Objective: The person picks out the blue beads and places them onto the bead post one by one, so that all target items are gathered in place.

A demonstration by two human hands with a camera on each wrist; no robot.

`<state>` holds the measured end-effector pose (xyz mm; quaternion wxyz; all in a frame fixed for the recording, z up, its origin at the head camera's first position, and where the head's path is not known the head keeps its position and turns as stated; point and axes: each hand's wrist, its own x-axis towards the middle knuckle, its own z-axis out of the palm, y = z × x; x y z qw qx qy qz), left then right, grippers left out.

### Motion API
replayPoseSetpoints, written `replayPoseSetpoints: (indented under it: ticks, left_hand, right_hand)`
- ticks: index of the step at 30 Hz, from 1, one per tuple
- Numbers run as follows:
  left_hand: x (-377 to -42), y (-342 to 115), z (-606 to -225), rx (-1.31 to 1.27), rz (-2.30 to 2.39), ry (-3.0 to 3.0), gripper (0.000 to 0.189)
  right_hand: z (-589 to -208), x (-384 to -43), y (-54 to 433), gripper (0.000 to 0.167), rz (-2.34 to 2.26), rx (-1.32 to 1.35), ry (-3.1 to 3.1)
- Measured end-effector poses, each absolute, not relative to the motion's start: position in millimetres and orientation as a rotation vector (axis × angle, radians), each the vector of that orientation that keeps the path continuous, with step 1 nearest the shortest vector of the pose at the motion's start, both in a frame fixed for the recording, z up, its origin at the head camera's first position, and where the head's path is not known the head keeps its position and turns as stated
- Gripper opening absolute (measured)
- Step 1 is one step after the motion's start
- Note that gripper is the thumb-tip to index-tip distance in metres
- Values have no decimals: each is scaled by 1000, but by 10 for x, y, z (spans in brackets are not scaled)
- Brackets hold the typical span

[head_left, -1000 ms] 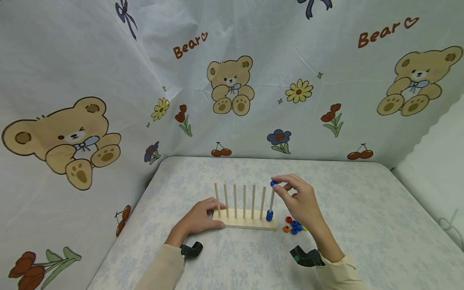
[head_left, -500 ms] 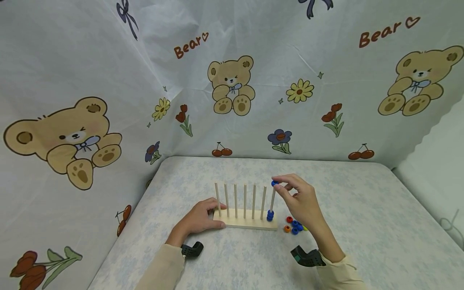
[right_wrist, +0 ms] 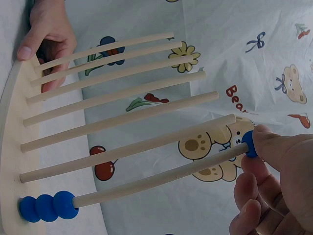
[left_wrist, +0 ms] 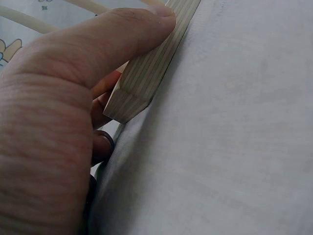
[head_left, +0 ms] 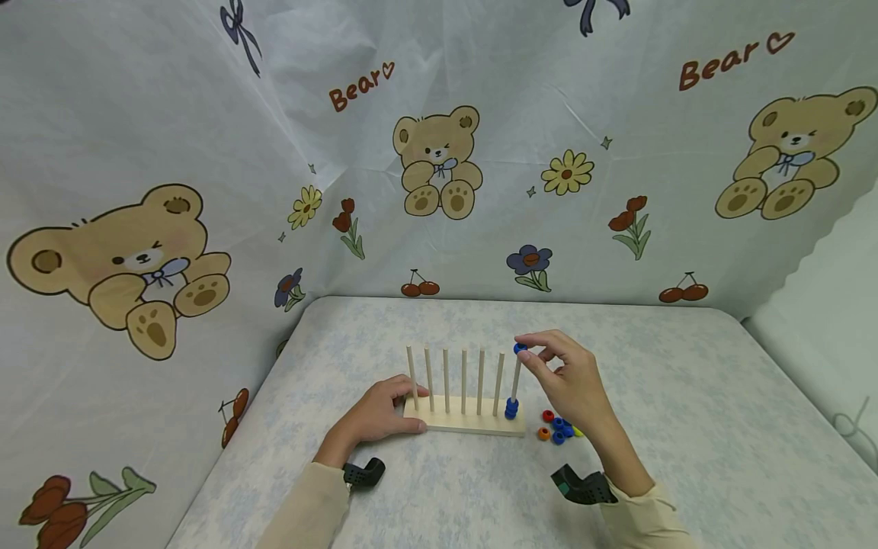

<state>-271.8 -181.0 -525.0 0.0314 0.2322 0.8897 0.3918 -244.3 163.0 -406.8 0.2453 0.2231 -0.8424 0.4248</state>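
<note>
A wooden peg rack with a row of several upright pegs stands on the table. My left hand grips its left end, thumb on the front edge and fingers behind; the left wrist view shows the thumb pressed on the base's edge. Between thumb and forefinger my right hand pinches a blue bead at the tip of the rightmost peg. Three blue beads are stacked at the foot of that same peg. The other pegs carry no beads.
Right of the rack lies a small group of loose beads, with a red bead, an orange bead, blue beads and a yellow one partly behind the right wrist. A bear-print cloth hangs behind the table.
Almost nothing differs: both hands hold their places, and the pinched blue bead stays at the peg's tip. The view has shifted very slightly.
</note>
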Motion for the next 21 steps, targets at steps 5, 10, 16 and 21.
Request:
replayPoseSetpoints:
  ticks: [5, 10, 16, 21]
  left_hand:
    - [-2730, -1812, -5267, 708, 1189, 2753, 48]
    - [-2738, -1811, -5277, 710, 1171, 2768, 47]
    - [-2731, -1808, -5261, 705, 1185, 2759, 47]
    - [-2725, -1811, -5255, 709, 1196, 2751, 47]
  right_hand:
    - [-4067, -2448, 1635, 21, 1168, 619, -2302]
    - [-4064, -2444, 1635, 20, 1173, 617, -2314]
    - [-4070, -2448, 1639, 20, 1185, 618, -2313]
    - [-4080, -2457, 1640, 19, 1194, 617, -2311]
